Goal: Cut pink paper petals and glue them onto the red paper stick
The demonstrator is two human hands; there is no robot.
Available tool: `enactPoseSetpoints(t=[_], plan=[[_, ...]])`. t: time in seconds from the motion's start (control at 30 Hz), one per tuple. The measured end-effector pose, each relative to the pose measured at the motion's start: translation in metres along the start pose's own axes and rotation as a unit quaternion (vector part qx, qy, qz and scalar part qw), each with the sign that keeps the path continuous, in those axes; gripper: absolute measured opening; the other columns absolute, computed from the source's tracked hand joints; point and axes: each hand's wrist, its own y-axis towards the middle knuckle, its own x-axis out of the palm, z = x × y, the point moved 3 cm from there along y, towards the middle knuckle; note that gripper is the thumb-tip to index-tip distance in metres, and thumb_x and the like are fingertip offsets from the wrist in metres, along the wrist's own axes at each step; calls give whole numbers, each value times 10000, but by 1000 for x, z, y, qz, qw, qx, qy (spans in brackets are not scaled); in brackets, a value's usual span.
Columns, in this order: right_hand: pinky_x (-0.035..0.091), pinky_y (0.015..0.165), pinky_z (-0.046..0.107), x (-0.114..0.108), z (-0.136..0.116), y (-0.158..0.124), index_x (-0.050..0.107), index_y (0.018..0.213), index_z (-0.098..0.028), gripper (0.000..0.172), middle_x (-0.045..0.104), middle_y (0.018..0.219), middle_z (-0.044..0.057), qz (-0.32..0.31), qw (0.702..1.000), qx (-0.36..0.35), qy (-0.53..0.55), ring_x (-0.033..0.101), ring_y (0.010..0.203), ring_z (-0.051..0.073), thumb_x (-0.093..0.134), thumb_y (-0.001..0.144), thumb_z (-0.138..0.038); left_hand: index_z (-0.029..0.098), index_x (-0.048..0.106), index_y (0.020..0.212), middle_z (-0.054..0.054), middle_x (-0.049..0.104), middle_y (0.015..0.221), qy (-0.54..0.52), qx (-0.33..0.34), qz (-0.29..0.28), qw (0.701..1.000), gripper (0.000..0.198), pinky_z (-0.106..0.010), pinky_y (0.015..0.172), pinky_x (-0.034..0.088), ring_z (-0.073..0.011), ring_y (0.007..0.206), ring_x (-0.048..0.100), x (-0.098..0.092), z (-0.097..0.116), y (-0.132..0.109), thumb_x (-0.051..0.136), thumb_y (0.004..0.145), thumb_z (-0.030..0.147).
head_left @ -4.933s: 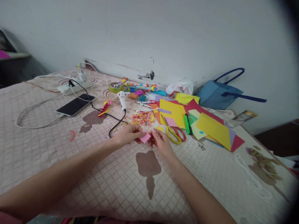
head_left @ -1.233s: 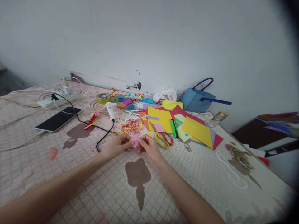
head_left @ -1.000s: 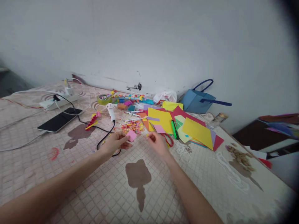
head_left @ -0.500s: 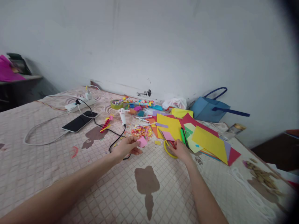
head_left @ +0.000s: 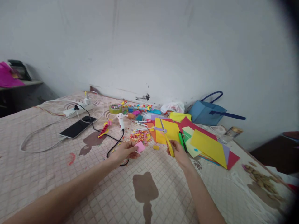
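Note:
My left hand (head_left: 127,151) pinches a small pink paper square (head_left: 140,147) between thumb and fingers, just above the tablecloth. In my right hand (head_left: 178,151) is a pair of scissors (head_left: 168,143) with yellow handles, the blades pointing away from me over a yellow sheet (head_left: 174,129). The blades look closed and touch no paper that I can make out. A green cutter (head_left: 182,140) lies right beside my right hand. Between the hands rests a small yellow scrap (head_left: 156,147), and behind it a heap of colourful paper shreds (head_left: 139,137).
A white glue gun (head_left: 121,121) with a black cord stands behind my left hand. Left of it are a phone (head_left: 78,127) and a power strip (head_left: 78,110). Stacked coloured sheets (head_left: 209,144) and a blue bag (head_left: 206,112) are at right. Green tape (head_left: 115,109) lies near the wall.
The scissors have turned in my right hand, their blades now pointing up and away. The pink piece beside them has gone from view. My left hand keeps its pink square. The view has tilted slightly.

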Motion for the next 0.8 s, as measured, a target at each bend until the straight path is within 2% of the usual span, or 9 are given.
enactPoseSetpoints(t=[0.07,0.17,0.23,0.3,0.4,0.5,0.7,0.8], plan=[[414,521,292,13,-12,-7,471,827,-205,373,497,664,2,-40,997,-2,67,497,549,149,470,785,-576,144,503,750,-13,645,658,-1,2,2,1000,330,-220,561,498,-122,578,640,0,1,1,745,636,337],[401,496,266,32,-24,-16,472,838,-218,351,468,671,-16,-87,982,-6,169,461,526,120,496,793,-565,144,505,740,-3,638,649,-3,9,8,1000,355,-214,558,492,-116,577,634,-3,2,3,757,614,361],[377,479,238,45,-26,-20,478,840,-227,286,463,681,-28,-137,939,18,316,434,504,95,578,786,-490,145,503,730,5,630,634,-5,10,11,1000,369,-209,553,484,-114,570,631,-5,2,4,763,601,373],[351,456,212,54,-23,-21,475,802,-228,269,466,672,-40,-160,887,48,431,412,476,74,633,768,-443,147,499,720,9,625,626,-4,14,13,1000,381,-205,547,475,-113,563,629,-6,2,4,769,588,382],[338,435,194,60,-17,-20,478,755,-216,301,469,651,-48,-158,847,84,501,388,446,60,640,755,-470,144,511,727,5,625,639,4,24,12,1000,379,-202,551,470,-116,580,631,-6,4,3,763,594,394],[334,437,195,61,-19,-20,498,734,-201,324,460,640,-45,-158,838,98,512,381,448,61,609,767,-504,138,531,741,-6,629,653,14,33,4,999,360,-201,556,467,-116,593,628,-5,5,1,746,618,399],[345,459,235,59,-35,-25,550,778,-194,420,457,650,-29,-160,855,108,482,397,470,86,545,746,-613,139,535,729,-7,626,638,11,44,8,999,363,-209,550,470,-120,578,628,-5,7,2,759,604,395],[361,459,251,62,-41,-30,561,816,-189,482,473,666,-14,-179,851,97,484,418,487,102,496,742,-661,139,538,732,-8,629,644,8,46,14,999,366,-215,555,477,-122,584,628,-8,9,3,763,597,394]])
